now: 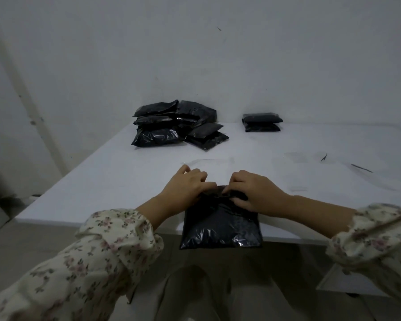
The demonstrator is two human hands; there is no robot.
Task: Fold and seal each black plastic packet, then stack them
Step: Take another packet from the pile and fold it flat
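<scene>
Head view: both hands pinch the top flap of a black packet [220, 225] lying at the near edge of the bench [102, 177], its bottom overhanging; left hand [185, 188] and right hand [252, 193] each have a narrow grip closed on the flap. Best to press the fold flat and even across before sealing. Contents unseen; loose pile [176, 126] far-centre, small stack [262, 122] far-right.

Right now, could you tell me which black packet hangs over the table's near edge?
The packet under both hands, left and right. The loose pile and the small stack sit at the far edge.
</scene>
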